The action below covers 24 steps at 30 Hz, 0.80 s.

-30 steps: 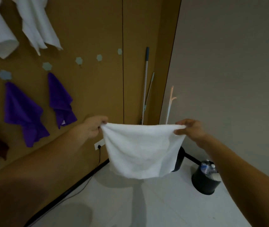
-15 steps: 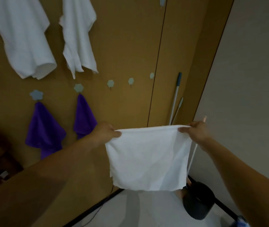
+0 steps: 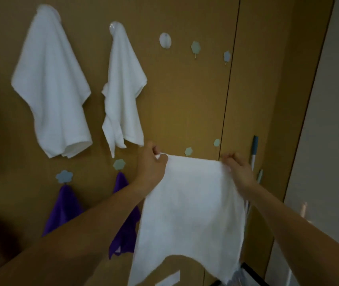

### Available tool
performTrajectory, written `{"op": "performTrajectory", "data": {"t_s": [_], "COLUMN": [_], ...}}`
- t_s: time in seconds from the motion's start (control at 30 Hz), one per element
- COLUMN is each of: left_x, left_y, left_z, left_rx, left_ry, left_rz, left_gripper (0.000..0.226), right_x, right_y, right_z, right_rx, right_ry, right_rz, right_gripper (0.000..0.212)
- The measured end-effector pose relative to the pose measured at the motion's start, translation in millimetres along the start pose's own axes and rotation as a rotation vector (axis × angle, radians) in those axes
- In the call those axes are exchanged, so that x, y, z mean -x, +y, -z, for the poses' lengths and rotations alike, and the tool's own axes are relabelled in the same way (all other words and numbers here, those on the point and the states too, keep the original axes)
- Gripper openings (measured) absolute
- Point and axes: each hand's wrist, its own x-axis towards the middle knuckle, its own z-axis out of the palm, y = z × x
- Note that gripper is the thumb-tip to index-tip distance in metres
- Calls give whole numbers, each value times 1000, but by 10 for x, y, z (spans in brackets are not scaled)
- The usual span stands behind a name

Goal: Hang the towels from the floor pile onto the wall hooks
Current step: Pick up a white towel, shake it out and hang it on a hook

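I hold a white towel [image 3: 191, 207] stretched by its top edge in front of the brown wall. My left hand [image 3: 151, 164] pinches its left corner and my right hand [image 3: 238, 172] pinches its right corner. The cloth hangs down between my forearms. A bare white round hook [image 3: 165, 40] sits on the wall above my left hand. Two white towels hang on hooks further left, a large one [image 3: 51, 89] and a smaller one [image 3: 123, 89].
Small blue flower-shaped hooks dot the wall, some bare [image 3: 195, 47] [image 3: 188, 151]. Two purple cloths [image 3: 63, 209] hang from the lower row. A mop handle [image 3: 254, 153] leans in the corner at right beside a grey wall [image 3: 329, 141].
My view has tilted up and closer to the wall. Both hands have raised the white towel higher, and the upper hooks with hanging white towels have come fully into view.
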Motion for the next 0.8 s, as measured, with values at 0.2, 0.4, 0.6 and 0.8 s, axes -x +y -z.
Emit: {"op": "performTrajectory", "data": {"t_s": [0.2,0.4,0.6,0.8], "left_x": [-660,-1196,-1826,-2742], "left_y": [50,160,254,672], "left_z": [-100,-232,-410,-532], "left_rx": [-120,-249,-345,-518], "left_ry": [7,-157,-83,179], "left_rz": [-66,-88,-62,-290], "left_gripper": [22,34,29,26], "right_x": [-671,-1570,-2342,-3170], "right_y": [-205,-285,-375,-1043], "right_z": [-149,-357,-614,-867], "right_rx": [-57,-222,-265,-270], "right_ry": [-308,-248,-207,27], "right_rz": [103,225,354,477], "right_gripper": [39,21,20,22]}}
